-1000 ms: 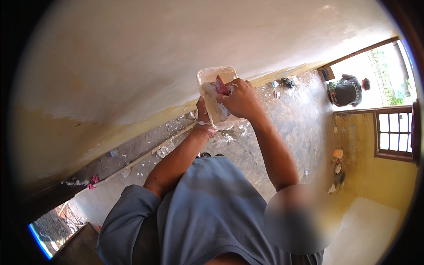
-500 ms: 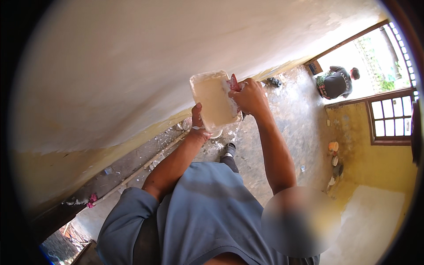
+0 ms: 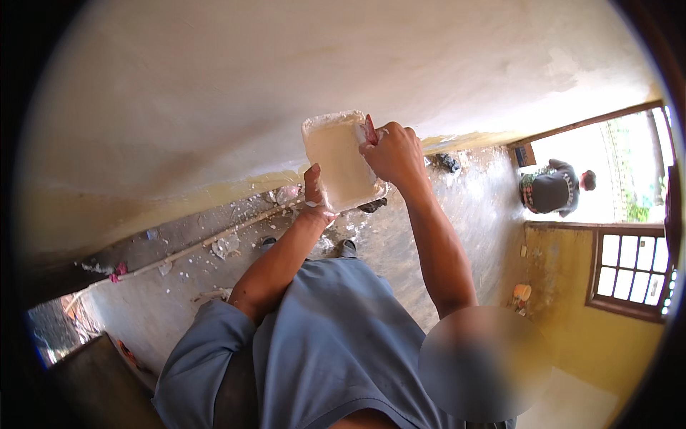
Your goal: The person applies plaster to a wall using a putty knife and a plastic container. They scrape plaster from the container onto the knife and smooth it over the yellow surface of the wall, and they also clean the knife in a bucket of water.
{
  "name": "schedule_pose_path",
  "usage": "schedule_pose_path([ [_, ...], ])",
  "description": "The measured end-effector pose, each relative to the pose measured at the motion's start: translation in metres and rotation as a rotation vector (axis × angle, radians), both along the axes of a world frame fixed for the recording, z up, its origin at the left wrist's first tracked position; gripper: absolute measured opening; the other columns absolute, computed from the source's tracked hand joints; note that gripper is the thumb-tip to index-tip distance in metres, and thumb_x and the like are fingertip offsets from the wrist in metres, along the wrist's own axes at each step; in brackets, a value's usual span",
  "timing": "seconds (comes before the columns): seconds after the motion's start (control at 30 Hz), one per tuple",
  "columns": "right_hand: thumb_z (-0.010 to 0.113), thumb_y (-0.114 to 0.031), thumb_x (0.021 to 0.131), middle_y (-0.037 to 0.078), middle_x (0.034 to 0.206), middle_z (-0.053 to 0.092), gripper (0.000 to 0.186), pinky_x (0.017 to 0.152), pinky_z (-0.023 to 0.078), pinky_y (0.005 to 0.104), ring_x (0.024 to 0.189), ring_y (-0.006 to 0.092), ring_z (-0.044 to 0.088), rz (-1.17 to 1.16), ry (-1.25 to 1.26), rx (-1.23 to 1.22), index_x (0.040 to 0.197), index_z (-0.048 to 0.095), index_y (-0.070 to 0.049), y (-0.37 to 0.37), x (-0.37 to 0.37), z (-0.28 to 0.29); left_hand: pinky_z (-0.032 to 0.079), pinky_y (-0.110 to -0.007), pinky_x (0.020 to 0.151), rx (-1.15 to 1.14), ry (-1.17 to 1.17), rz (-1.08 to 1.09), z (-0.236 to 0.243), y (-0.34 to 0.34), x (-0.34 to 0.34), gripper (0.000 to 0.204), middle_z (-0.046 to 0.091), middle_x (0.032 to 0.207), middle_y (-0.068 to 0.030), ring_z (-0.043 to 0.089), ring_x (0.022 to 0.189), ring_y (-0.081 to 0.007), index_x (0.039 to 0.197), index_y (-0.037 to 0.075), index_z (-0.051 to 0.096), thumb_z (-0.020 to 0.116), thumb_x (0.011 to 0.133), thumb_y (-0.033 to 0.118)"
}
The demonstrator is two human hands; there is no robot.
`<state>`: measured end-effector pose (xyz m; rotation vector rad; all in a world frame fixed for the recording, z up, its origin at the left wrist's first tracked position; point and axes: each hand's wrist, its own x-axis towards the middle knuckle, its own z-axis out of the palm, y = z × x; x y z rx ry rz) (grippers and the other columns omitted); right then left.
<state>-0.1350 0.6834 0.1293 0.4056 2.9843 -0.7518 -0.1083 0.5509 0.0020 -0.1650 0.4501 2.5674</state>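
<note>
My left hand grips a rectangular tub at its near left corner, thumb over the rim and the other fingers hidden beneath. Smooth cream-coloured paste lies inside, and dried white residue crusts the tub's edges. At the right side of the tub my right hand is closed around a red scraper smeared with white paste. Most of the scraper is hidden by my fingers, so I cannot tell whether its blade touches the rim. White paste also marks both hands.
A pale coated wall rises close in front. Along its foot lie a long thin pole and scattered debris. A black plastic bag lies further right. Another person is at the bright doorway, near a barred window.
My view has turned, and both my feet now show below the tub. The right hand with the scraper has shifted slightly left along the tub's side; the left hand keeps its hold.
</note>
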Motion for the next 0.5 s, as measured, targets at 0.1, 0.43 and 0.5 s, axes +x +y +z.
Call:
schedule_pose_path([
  [0.1,0.065,-0.024,0.068,0.022,0.088,0.064,0.030,0.083,0.048,0.0422,0.088,0.0386,0.061,0.173,0.053,0.002,0.085,0.067,0.002,0.025,-0.004,-0.006,0.047,-0.048,0.094,-0.024,0.040,0.019,0.007,0.024,0.009,0.085,0.054,0.122,-0.0133,0.056,0.111,-0.0288,0.130,0.007,0.044,0.066,0.065,0.057],
  [0.43,0.070,-0.028,0.066,0.020,0.091,0.065,0.042,0.083,0.049,0.0405,0.088,0.0389,0.061,0.338,-0.075,-0.020,0.097,0.066,0.000,0.038,0.016,0.015,0.045,-0.050,0.096,0.000,-0.009,0.251,0.018,0.062,0.041,0.088,0.051,0.126,-0.0131,0.053,0.115,-0.0291,0.134,0.010,0.040,0.067,0.064,0.055],
  [0.5,0.071,-0.028,0.066,0.022,0.088,0.065,0.041,0.082,0.049,0.0411,0.088,0.0395,0.061,0.443,-0.035,-0.053,0.094,0.066,0.001,0.042,0.013,0.000,0.043,-0.049,0.098,0.003,0.014,0.268,0.017,0.065,0.048,0.088,0.051,0.127,-0.0123,0.053,0.116,-0.0286,0.135,0.011,0.039,0.067,0.064,0.054],
])
